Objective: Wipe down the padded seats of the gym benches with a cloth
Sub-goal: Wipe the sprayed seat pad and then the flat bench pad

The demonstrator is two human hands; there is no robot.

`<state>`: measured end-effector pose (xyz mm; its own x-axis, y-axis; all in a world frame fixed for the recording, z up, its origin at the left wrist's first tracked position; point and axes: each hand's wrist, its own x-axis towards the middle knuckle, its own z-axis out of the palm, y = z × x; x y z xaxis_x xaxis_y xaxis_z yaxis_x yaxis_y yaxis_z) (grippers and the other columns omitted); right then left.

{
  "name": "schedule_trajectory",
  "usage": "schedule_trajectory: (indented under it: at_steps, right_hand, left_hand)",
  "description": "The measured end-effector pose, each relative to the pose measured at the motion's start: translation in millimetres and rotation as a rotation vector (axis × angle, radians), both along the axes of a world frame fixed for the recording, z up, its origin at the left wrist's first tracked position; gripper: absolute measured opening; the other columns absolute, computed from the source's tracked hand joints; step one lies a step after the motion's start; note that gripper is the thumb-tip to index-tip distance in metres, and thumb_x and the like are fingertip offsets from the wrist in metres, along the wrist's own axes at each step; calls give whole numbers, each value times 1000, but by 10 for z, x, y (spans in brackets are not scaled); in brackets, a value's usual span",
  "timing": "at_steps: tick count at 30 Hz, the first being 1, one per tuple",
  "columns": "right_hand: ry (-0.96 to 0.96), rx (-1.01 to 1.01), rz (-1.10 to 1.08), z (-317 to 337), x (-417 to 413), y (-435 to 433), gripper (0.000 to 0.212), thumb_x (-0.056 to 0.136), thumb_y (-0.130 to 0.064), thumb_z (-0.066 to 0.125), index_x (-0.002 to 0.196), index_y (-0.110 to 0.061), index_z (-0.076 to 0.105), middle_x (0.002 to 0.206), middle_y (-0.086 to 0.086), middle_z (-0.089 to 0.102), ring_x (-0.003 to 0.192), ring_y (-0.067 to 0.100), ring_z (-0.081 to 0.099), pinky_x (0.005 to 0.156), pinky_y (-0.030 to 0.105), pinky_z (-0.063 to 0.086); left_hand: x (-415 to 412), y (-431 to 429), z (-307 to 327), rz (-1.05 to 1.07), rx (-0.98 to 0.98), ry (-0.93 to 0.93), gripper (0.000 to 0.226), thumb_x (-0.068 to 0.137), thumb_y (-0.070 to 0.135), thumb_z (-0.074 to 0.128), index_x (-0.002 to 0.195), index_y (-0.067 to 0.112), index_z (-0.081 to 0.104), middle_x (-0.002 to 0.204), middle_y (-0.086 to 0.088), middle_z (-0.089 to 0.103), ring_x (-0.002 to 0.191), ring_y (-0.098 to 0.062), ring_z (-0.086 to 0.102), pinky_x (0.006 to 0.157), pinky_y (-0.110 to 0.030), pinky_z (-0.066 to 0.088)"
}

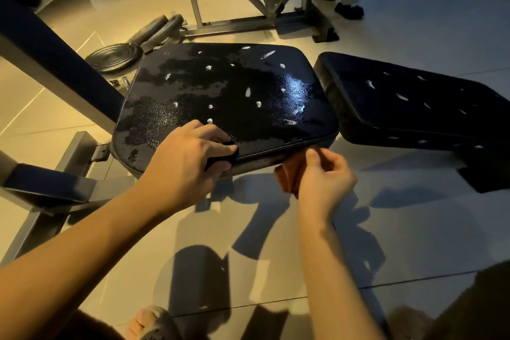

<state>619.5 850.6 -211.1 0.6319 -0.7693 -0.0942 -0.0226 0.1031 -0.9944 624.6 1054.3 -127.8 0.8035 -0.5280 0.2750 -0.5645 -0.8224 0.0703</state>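
A black padded seat (234,96) with worn white spots and wet-looking patches fills the middle of the view. To its right, the bench's black back pad (414,107) lies tilted. My left hand (187,157) is at the seat's front edge, fingers curled round a small dark object (222,159) that I cannot identify. Just below the front edge, my right hand (325,176) pinches a crumpled orange cloth (288,178). The cloth hangs under the seat's rim and is partly hidden by my fingers.
Grey steel bench frame (41,185) sits at the left. A weight plate (114,59) and padded rollers (157,29) lie behind the seat. Another machine's frame (248,16) stands at the back, with a person's shoes (348,10) beside it. My foot (154,323) is on the tiled floor.
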Motion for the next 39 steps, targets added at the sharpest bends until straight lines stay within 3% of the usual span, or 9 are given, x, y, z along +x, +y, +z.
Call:
schedule_trajectory:
  at_steps: [3,8,11,16,24,26,31,36,39]
  right_hand:
    - [6,-47,26,38,-32,162,14,91,-10,72,105,-10,71,95,2,67,83,9,62,71,11,50]
    - [-15,-141,396,38,-410,807,16,93,-14,71,108,-16,70,101,-6,65,91,-3,59,72,2,43]
    - [-9,-120,257,75,-267,481,14,92,-18,71,106,-20,70,102,-5,66,93,1,60,71,3,43]
    - [-1,-37,-60,80,72,-96,17,90,-9,72,107,-5,71,99,8,69,93,23,66,65,-2,40]
    - [1,-116,328,25,-340,656,14,93,-19,71,106,-21,69,100,-11,64,91,-4,59,70,7,46]
    - [27,-105,286,47,-274,530,14,92,-20,71,105,-26,68,101,-17,60,95,-4,56,72,8,42]
    - [41,-47,-19,101,42,-104,19,90,-9,72,109,-6,72,108,13,71,102,27,66,63,-5,37]
    - [60,-79,-21,79,46,-140,21,92,-12,71,112,-7,72,108,9,71,102,22,66,67,-3,40]
    - [53,-114,144,55,-121,149,19,93,-19,70,112,-18,71,108,-3,67,102,11,62,78,11,48]
  left_hand:
    - [0,-19,-24,8,-10,-21,35,87,33,59,114,22,78,114,-1,69,93,-26,57,73,-46,51]
    - [6,-33,-15,13,-9,-37,37,89,39,55,112,23,78,113,1,69,92,-24,57,72,-45,51]
    - [2,-45,-6,4,-6,-33,40,89,40,52,114,24,78,113,2,69,91,-23,56,72,-44,50]
    - [-5,-52,-29,10,-25,-55,30,90,33,61,112,22,79,111,1,69,89,-23,55,70,-41,50]
    - [-17,-81,-36,40,-24,-76,25,92,29,64,112,22,78,112,2,69,90,-22,54,70,-39,49]
    - [-13,-79,-46,50,-29,-74,25,93,29,67,113,22,78,113,2,69,90,-20,53,70,-39,49]
    - [-25,-73,-57,40,-36,-67,33,88,36,60,112,22,79,112,3,70,90,-22,55,71,-37,49]
    - [-26,-102,-80,45,-43,-105,21,91,26,70,108,19,80,108,0,70,87,-24,55,68,-39,49]
    - [-42,-129,-65,46,-29,-115,29,87,32,61,104,18,81,105,1,70,84,-23,54,65,-35,47]
